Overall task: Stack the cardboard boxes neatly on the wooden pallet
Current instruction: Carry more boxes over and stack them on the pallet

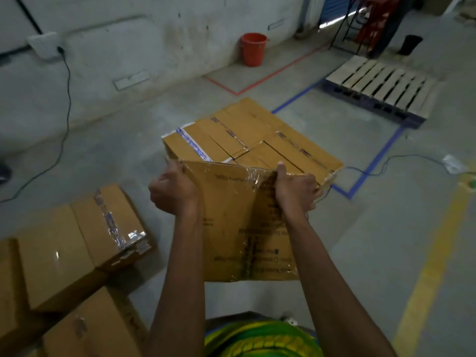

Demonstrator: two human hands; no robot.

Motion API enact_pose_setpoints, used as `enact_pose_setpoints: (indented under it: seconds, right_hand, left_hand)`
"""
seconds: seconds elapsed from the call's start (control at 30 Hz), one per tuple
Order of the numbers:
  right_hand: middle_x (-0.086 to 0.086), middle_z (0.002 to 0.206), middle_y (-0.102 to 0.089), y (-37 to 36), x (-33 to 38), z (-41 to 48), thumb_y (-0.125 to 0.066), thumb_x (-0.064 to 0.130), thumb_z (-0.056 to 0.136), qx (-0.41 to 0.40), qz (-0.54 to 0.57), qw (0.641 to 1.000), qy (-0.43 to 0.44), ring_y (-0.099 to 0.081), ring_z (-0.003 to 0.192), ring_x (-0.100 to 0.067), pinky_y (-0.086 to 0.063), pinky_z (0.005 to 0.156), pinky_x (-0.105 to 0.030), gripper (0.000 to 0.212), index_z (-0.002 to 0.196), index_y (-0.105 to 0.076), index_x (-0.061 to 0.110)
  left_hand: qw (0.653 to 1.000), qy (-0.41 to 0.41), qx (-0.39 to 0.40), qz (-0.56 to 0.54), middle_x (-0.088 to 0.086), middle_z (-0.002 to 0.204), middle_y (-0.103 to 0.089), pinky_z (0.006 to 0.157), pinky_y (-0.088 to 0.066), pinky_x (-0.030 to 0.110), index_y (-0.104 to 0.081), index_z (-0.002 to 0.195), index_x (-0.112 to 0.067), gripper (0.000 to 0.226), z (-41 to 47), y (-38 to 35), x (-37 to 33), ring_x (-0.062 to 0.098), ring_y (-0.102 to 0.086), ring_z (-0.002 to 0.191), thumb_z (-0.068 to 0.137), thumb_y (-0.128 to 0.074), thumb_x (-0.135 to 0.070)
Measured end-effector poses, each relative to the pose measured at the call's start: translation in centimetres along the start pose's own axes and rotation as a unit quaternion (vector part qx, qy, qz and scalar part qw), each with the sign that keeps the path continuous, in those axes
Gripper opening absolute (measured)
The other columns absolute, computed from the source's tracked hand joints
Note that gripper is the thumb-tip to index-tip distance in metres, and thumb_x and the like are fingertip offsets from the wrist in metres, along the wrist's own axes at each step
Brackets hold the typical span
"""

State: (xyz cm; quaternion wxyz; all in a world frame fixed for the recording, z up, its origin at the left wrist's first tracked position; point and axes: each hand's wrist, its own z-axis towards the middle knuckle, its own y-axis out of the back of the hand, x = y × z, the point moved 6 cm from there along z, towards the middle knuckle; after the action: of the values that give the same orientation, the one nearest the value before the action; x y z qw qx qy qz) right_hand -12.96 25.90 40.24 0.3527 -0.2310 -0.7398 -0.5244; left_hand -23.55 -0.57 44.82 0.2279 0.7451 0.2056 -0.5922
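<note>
I see my left hand (173, 189) and right hand (295, 189) clenched on the brown taped cardboard box (247, 228), hanging upright, print unreadably blurred, bare slatted wooden pallet (381, 86) at two o'clock.

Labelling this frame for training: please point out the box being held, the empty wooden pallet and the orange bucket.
held box (231, 222): head view, printed front face.
wooden pallet (381, 81): head view, top slats.
orange bucket (253, 51): head view, side wall.

Bare concrete floor (334, 240) lies open to the right of the held box (242, 222) toward the empty wooden pallet (381, 83), while the low block of boxes (252, 135) stands directly ahead and 3 stacked cartons (77, 240) crowd the left.
</note>
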Motion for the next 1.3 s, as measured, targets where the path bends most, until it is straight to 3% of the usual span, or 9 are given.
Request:
enact_pose_setpoints:
  seconds: [0.1,0.2,0.33,0.43,0.53,0.8,1.0,1.2,1.3]
  right_hand:
    - [-0.014,0.152,-0.039,3.6,-1.5,3.2,-0.054,0.071,0.087,-0.008,-0.006,1.0,0.011,-0.025,0.145,-0.034,-0.028,0.114,-0.055,0.089,0.144,-0.037,0.005]
    - [-0.014,0.153,-0.038,6.6,-2.4,6.6,-0.054,0.072,0.086,-0.002,-0.023,1.0,0.019,-0.024,0.144,-0.033,-0.027,0.113,-0.053,0.092,0.146,-0.035,0.005]
    - [-0.014,0.152,-0.039,9.5,-3.0,11.1,-0.055,0.073,0.085,-0.009,-0.048,0.998,0.03,-0.026,0.143,-0.034,-0.028,0.113,-0.053,0.094,0.147,-0.035,0.006]
    - [-0.015,0.152,-0.038,10.6,-3.3,14.3,-0.056,0.071,0.086,-0.014,-0.064,0.997,0.033,-0.026,0.143,-0.034,-0.026,0.113,-0.051,0.093,0.148,-0.033,0.005]
    - [-0.016,0.151,-0.038,11.1,-4.0,18.1,-0.056,0.071,0.086,-0.01,-0.071,0.997,0.016,-0.027,0.141,-0.034,-0.026,0.112,-0.051,0.093,0.147,-0.033,0.005]
    - [-0.015,0.154,-0.034,10.0,-4.3,31.5,-0.059,0.069,0.084,0.016,-0.056,0.998,-0.031,-0.021,0.143,-0.033,-0.027,0.11,-0.052,0.093,0.152,-0.027,0.014]
    - [-0.013,0.147,-0.038,9.6,0.0,42.2,-0.059,0.069,0.081,0.017,-0.056,0.998,-0.035,-0.023,0.14,-0.032,-0.029,0.109,-0.053,0.083,0.145,-0.032,0.023]
    - [-0.005,0.131,-0.044,8.2,4.5,52.7,-0.061,0.069,0.083,0.047,-0.048,0.998,0.013,-0.029,0.133,-0.029,-0.035,0.1,-0.052,0.048,0.117,-0.053,0.036]
    - [-0.003,0.127,-0.044,6.5,6.6,59.3,-0.064,0.069,0.082,0.079,-0.047,0.994,0.05,-0.031,0.13,-0.029,-0.036,0.101,-0.052,0.042,0.11,-0.055,0.038]
  left_hand:
    - [1.0,-0.02,-0.01,-0.001,0.004,0.07,-0.071,0.062,-0.047,0.033,-0.078,0.08,-0.011,0.025,-4.8,-2.1,0.5,0.027,-0.068,0.072,0.082,-0.067,-0.033]
    - [1.0,0.005,0.01,0.014,-0.005,0.067,-0.063,0.055,-0.037,0.027,-0.075,0.08,-0.015,0.018,-8.5,-4.7,1.2,0.017,-0.061,0.067,0.083,-0.067,-0.031]
    - [0.999,0.012,0.028,0.044,0.0,0.085,-0.07,0.077,-0.055,0.035,-0.073,0.091,-0.014,0.021,-12.3,-8.3,2.1,0.021,-0.068,0.085,0.081,-0.072,-0.032]
    - [0.997,-0.001,0.043,0.07,-0.008,0.074,-0.062,0.088,-0.056,0.04,-0.067,0.075,-0.024,0.011,-14.4,-11.5,2.6,0.02,-0.064,0.081,0.085,-0.071,-0.027]
    - [0.994,-0.005,0.064,0.091,-0.013,0.07,-0.056,0.084,-0.054,0.037,-0.056,0.067,-0.029,0.026,-16.2,-15.5,3.5,0.018,-0.061,0.08,0.089,-0.069,-0.026]
    - [0.983,0.033,0.12,0.133,-0.008,0.076,-0.063,0.075,-0.044,0.031,-0.076,0.085,-0.022,0.011,-17.5,-30.8,6.8,0.021,-0.061,0.083,0.086,-0.069,-0.031]
    - [0.977,0.057,0.148,0.144,-0.012,0.063,-0.057,0.078,-0.056,0.039,-0.06,0.06,-0.021,0.026,-17.9,-43.4,5.6,0.02,-0.058,0.069,0.085,-0.064,-0.027]
    - [0.984,0.036,0.124,0.126,-0.014,0.067,-0.063,0.068,-0.049,0.032,-0.07,0.069,-0.026,0.023,-18.0,-52.7,6.2,0.009,-0.055,0.064,0.092,-0.064,-0.026]
    - [0.988,0.039,0.1,0.108,-0.016,0.081,-0.071,0.069,-0.052,0.03,-0.079,0.09,-0.025,0.013,-18.4,-57.4,6.9,0.001,-0.057,0.068,0.093,-0.067,-0.023]
